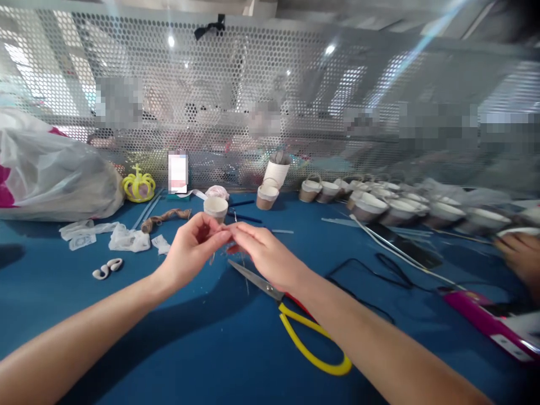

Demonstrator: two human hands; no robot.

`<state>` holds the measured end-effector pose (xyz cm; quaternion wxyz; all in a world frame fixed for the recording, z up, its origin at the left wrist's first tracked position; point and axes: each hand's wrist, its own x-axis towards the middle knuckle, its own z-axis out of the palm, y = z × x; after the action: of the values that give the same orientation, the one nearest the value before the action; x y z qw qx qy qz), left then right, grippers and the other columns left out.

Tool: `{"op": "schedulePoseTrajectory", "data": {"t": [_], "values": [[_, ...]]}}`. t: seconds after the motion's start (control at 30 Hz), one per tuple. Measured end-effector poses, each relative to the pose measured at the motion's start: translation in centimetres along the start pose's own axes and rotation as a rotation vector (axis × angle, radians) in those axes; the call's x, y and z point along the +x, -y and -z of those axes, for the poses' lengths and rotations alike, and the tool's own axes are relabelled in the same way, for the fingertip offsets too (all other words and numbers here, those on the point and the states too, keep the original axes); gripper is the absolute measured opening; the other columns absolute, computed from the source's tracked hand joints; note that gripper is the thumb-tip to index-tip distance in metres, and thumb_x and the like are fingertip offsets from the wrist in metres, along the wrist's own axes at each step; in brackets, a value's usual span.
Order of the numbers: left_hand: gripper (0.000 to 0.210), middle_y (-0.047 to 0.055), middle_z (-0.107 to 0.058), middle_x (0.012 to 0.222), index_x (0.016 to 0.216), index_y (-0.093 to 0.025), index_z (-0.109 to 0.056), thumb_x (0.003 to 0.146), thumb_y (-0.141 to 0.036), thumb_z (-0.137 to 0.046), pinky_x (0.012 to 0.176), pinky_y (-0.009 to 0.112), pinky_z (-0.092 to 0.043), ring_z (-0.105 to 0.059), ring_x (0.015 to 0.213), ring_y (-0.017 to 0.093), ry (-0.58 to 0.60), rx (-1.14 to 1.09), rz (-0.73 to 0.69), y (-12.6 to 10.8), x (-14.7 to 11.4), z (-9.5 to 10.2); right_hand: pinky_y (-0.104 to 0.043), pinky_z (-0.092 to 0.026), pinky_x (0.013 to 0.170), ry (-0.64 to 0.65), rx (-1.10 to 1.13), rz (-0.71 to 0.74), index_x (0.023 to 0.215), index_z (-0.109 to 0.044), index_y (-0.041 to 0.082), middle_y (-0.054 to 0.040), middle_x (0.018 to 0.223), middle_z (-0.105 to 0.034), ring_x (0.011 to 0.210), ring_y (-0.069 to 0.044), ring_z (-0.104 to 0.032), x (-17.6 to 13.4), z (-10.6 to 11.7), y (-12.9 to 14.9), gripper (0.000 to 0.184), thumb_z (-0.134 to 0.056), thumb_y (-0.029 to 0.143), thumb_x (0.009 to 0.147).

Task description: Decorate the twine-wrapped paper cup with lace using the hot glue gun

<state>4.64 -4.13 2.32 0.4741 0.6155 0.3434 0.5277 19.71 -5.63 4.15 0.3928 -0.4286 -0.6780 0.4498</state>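
Observation:
My left hand (192, 244) and my right hand (265, 250) meet above the table, fingertips pinched together. A thin strand (212, 259), like twine, hangs below the fingers; its upper part is hidden by them. Just behind my left hand stands a small white-lined cup (215, 207). Large scissors (257, 277) with yellow and red handles lie partly open under my right wrist and forearm, which cover part of the red handle. A loose bundle of brown twine (166, 218) rests left of the cup.
Wrapped cups (400, 208) crowd the back right. A handled cup (267, 197) stands at the back. Left are plastic scraps (129, 237), white earphones (107, 268), a yellow crown-shaped object (139, 185) and a bulging bag (54, 169). Right are a phone (405, 246), cables, a magenta device (485, 320) and another person's hand (521, 256).

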Motion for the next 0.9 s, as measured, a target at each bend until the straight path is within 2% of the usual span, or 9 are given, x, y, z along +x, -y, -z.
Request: {"op": "schedulePoseTrajectory", "data": {"t": [0.07, 0.17, 0.27, 0.37, 0.43, 0.53, 0.6, 0.7, 0.9], "values": [[0.028, -0.006, -0.044, 0.057, 0.065, -0.019, -0.044, 0.065, -0.030, -0.070, 0.045, 0.019, -0.034, -0.039, 0.049, 0.006, -0.035, -0.041, 0.009, 0.8, -0.4, -0.8, -0.035, -0.040, 0.093, -0.047, 0.027, 0.007, 0.105, -0.063, 0.018, -0.0073, 0.109, -0.062, 0.105, -0.017, -0.055, -0.2, 0.0, -0.7, 0.030, -0.041, 0.030, 0.089], [0.027, -0.005, -0.048, 0.059, 0.068, -0.017, -0.049, 0.064, -0.032, -0.070, 0.042, 0.018, -0.031, -0.038, 0.047, 0.005, 0.041, -0.056, 0.085, 1.5, -0.8, -1.5, -0.036, -0.032, 0.103, -0.053, 0.109, 0.023, 0.111, -0.061, 0.021, -0.0057, 0.123, -0.058, 0.118, -0.017, -0.047, -0.5, -0.4, -1.5, 0.031, -0.041, 0.032, 0.090], [0.028, -0.003, -0.054, 0.062, 0.074, -0.015, -0.052, 0.071, -0.040, -0.064, 0.039, 0.018, -0.026, -0.034, 0.042, 0.003, 0.150, -0.107, 0.173, 1.9, -1.0, -1.6, -0.036, -0.038, 0.098, 0.002, 0.099, 0.032, 0.118, -0.058, 0.023, -0.0048, 0.127, -0.056, 0.115, -0.017, -0.051, -0.5, -0.6, -1.8, 0.034, -0.038, 0.032, 0.091], [0.029, -0.003, -0.054, 0.058, 0.073, -0.014, -0.052, 0.073, -0.041, -0.063, 0.039, 0.017, -0.024, -0.033, 0.040, 0.002, 0.131, -0.165, 0.214, 2.0, -0.9, -1.3, -0.030, -0.046, 0.088, 0.007, -0.141, 0.025, 0.126, -0.050, 0.021, -0.0065, 0.122, -0.059, 0.108, -0.016, -0.056, 0.5, 0.8, -2.0, 0.039, -0.029, 0.034, 0.095], [0.029, -0.004, -0.052, 0.055, 0.071, -0.014, -0.052, 0.072, -0.039, -0.065, 0.039, 0.016, -0.024, -0.033, 0.040, 0.002, 0.080, -0.161, 0.229, 2.0, -0.7, -1.0, -0.026, -0.047, 0.084, -0.126, -0.586, -0.101, 0.125, -0.050, 0.021, -0.0054, 0.116, -0.062, 0.101, -0.013, -0.059, 1.6, 2.9, -2.6, 0.043, -0.019, 0.033, 0.097], [0.029, -0.006, -0.047, 0.050, 0.069, -0.014, -0.051, 0.072, -0.039, -0.066, 0.039, 0.016, -0.023, -0.033, 0.040, 0.002, 0.046, -0.149, 0.257, 1.9, -0.5, -0.7, -0.037, -0.042, 0.091, -0.207, -0.818, -0.272, 0.108, -0.060, 0.009, -0.0165, 0.112, -0.061, 0.105, -0.024, -0.056, 3.0, 6.1, -4.4, 0.032, -0.038, 0.027, 0.093], [0.029, -0.007, -0.045, 0.049, 0.070, -0.015, -0.051, 0.073, -0.040, -0.064, 0.039, 0.016, -0.023, -0.033, 0.040, 0.002, 0.055, -0.147, 0.272, 2.0, -0.5, -0.7, -0.041, -0.045, 0.086, -0.151, -0.912, -0.379, 0.105, -0.060, 0.010, -0.0141, 0.110, -0.060, 0.099, -0.023, -0.058, 3.4, 7.4, -5.9, 0.025, -0.052, 0.027, 0.088], [0.029, -0.007, -0.045, 0.049, 0.071, -0.015, -0.051, 0.074, -0.041, -0.063, 0.039, 0.016, -0.024, -0.034, 0.040, 0.003, 0.070, -0.137, 0.272, 2.1, -0.6, -0.9, -0.040, -0.049, 0.081, -0.078, -0.995, -0.476, 0.113, -0.054, 0.016, -0.0083, 0.115, -0.056, 0.096, -0.020, -0.058, 3.4, 7.9, -7.5, 0.029, -0.053, 0.029, 0.087], [0.028, -0.007, -0.046, 0.050, 0.072, -0.015, -0.052, 0.074, -0.041, -0.062, 0.040, 0.016, -0.026, -0.035, 0.041, 0.003, 0.068, -0.094, 0.277, 2.1, -1.0, -0.3, -0.040, -0.049, 0.080, -0.032, -0.974, -0.566, 0.114, -0.053, 0.016, -0.0085, 0.115, -0.056, 0.096, -0.020, -0.058, 2.8, 7.7, -7.5, 0.030, -0.053, 0.029, 0.087]]}}
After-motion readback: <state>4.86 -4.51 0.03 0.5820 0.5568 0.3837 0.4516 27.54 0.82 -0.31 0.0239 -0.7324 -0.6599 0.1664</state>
